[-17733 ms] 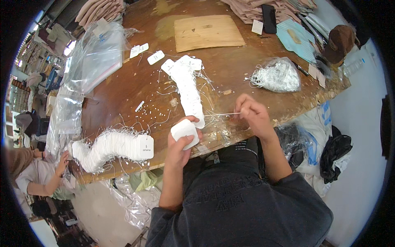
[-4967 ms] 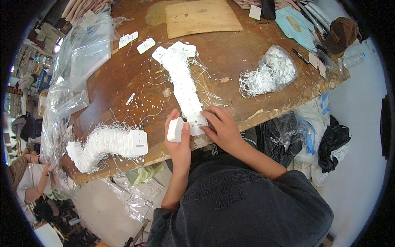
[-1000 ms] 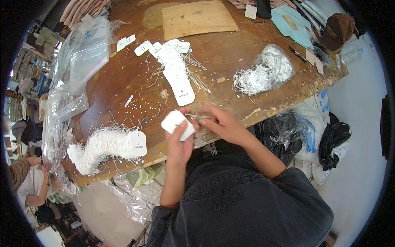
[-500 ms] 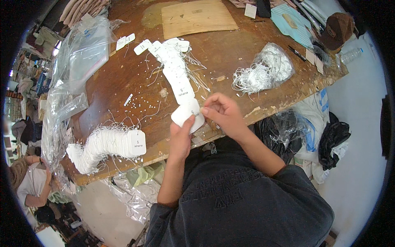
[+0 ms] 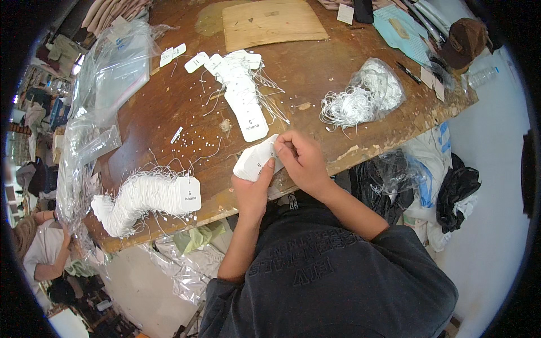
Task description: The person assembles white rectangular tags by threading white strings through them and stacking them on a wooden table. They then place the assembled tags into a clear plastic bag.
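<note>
A small stack of white hang tags (image 5: 248,162) rests in my left hand (image 5: 253,194), whose thumb presses on the top tag. My right hand (image 5: 304,166) is closed in a pinch at the upper right end of that top tag; any string between its fingertips is too small to see. Just beyond my hands lies a long fanned row of white hang tags (image 5: 245,107), with loose strings along its right side. To the left, a curved row of strung hang tags (image 5: 152,197) stands near the table's front edge.
A plastic bag of white strings (image 5: 366,96) lies at the right. Small white bits (image 5: 194,141) are scattered on the wooden table (image 5: 304,73). A wooden board (image 5: 273,22) is at the back, clear plastic sheets (image 5: 121,73) at the left, a black pen (image 5: 408,73) far right.
The tags in my left hand have tilted, and they have come apart from the end of the fanned row. My right hand has turned and closed more tightly at the tag's end.
</note>
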`<state>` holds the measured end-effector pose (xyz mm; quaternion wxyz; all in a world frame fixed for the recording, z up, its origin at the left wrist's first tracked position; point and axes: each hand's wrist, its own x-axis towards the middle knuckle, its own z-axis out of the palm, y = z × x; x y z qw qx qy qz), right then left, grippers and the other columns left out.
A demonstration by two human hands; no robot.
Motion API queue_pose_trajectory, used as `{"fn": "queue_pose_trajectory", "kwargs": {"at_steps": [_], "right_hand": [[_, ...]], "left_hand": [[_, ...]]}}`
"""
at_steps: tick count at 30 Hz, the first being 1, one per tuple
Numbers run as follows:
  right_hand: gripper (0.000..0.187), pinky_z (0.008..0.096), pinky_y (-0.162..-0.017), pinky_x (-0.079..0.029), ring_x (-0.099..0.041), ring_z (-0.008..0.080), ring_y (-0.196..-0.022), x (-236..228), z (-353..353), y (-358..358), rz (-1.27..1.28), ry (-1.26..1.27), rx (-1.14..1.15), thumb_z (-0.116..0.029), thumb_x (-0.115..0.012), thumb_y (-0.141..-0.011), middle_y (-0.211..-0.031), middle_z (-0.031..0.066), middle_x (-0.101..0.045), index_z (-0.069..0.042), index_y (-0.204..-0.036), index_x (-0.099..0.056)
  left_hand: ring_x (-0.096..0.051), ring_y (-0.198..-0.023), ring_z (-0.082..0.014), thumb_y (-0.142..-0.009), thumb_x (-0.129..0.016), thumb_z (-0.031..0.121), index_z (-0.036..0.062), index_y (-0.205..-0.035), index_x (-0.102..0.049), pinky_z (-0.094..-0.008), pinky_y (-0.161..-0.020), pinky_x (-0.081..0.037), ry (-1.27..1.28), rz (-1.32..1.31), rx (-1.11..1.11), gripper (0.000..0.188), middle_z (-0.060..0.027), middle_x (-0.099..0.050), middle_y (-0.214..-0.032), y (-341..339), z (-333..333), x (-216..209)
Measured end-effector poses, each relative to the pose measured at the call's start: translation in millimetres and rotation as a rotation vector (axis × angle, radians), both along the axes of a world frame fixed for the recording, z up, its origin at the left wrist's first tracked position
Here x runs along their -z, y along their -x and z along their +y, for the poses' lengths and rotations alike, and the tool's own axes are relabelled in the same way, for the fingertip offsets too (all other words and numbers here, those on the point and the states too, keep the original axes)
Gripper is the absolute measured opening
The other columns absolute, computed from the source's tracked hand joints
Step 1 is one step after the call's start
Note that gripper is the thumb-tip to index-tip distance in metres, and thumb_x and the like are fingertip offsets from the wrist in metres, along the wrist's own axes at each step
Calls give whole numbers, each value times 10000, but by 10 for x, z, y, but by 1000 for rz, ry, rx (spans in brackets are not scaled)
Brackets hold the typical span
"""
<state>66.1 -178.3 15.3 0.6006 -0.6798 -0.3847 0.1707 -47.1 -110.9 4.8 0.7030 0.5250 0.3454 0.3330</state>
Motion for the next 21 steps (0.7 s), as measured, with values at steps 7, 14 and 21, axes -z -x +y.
{"fn": "queue_pose_trajectory", "kwargs": {"at_steps": [7, 14, 21], "right_hand": [[119, 339, -553, -461, -604, 231, -596, -55, -16, -8, -56, 35, -32, -121, -579, -926, -707, 139, -606, -4, -945, -566], [104, 366, -567, -455, -607, 268, -617, -37, 20, -22, -95, -19, -63, -111, -540, -940, -703, 158, -591, -8, -941, -556], [140, 283, -633, -443, -550, 169, -670, 44, 6, -62, 164, -1, -145, -123, -538, -965, -788, 56, -617, -2, -1016, -589]], "left_hand": [[-615, -881, -105, -851, -709, 93, -38, -1090, -643, -258, -762, -496, -36, 36, 11, 280, -59, -676, -994, 17, 7, 28], [-614, -887, -133, -829, -704, 54, -13, -1055, -645, -276, -768, -487, -97, 82, 5, 243, -60, -656, -980, 2, -12, 70], [-629, -870, -286, -741, -725, 19, 76, -1062, -664, -365, -758, -489, -999, 256, -53, 332, -116, -627, -946, 3, 112, 36]]}}
